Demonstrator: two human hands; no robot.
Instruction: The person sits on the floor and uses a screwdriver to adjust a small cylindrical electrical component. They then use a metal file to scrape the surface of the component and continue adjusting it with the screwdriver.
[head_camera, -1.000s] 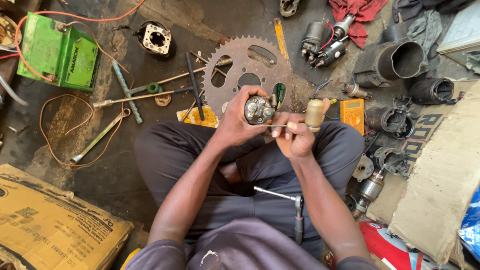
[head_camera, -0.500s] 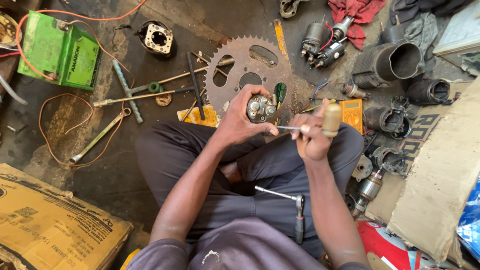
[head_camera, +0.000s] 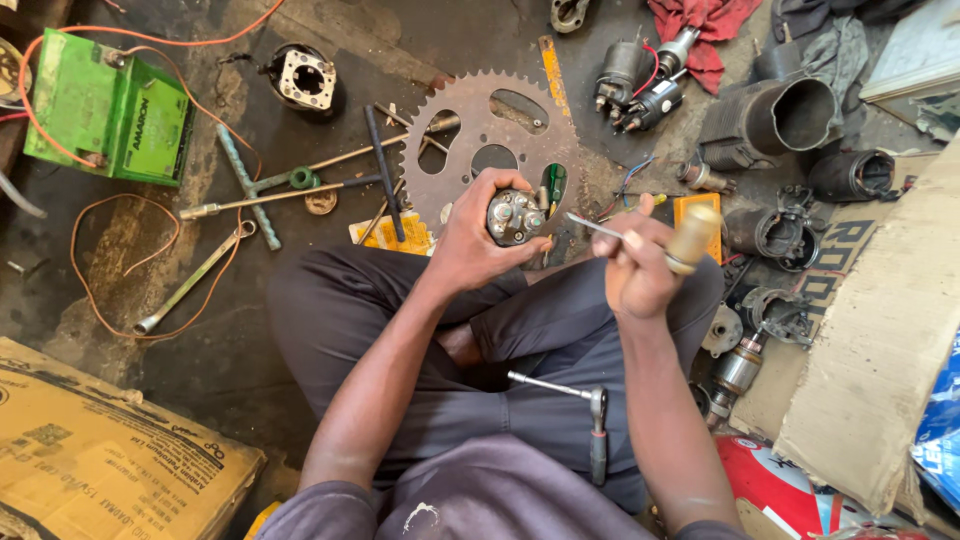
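Note:
My left hand (head_camera: 478, 238) grips a small round metal motor part (head_camera: 514, 216) with terminals on its face, held over my lap. My right hand (head_camera: 634, 268) holds a screwdriver (head_camera: 660, 242) with a tan handle; its metal tip points left and ends just short of the part. Both hands hover above my crossed legs in dark trousers. A ratchet wrench (head_camera: 586, 415) lies on my lap below the hands.
A large toothed sprocket (head_camera: 470, 140) lies on the floor ahead. A green battery (head_camera: 105, 110) with orange wire sits far left. Long wrenches (head_camera: 250, 190) lie left of centre. Motor housings (head_camera: 790, 115) crowd the right. Cardboard (head_camera: 100, 460) lies bottom left and right.
My right hand has pulled the screwdriver to the right, away from the part; earlier its tip was against the part. The left hand keeps hold of the part.

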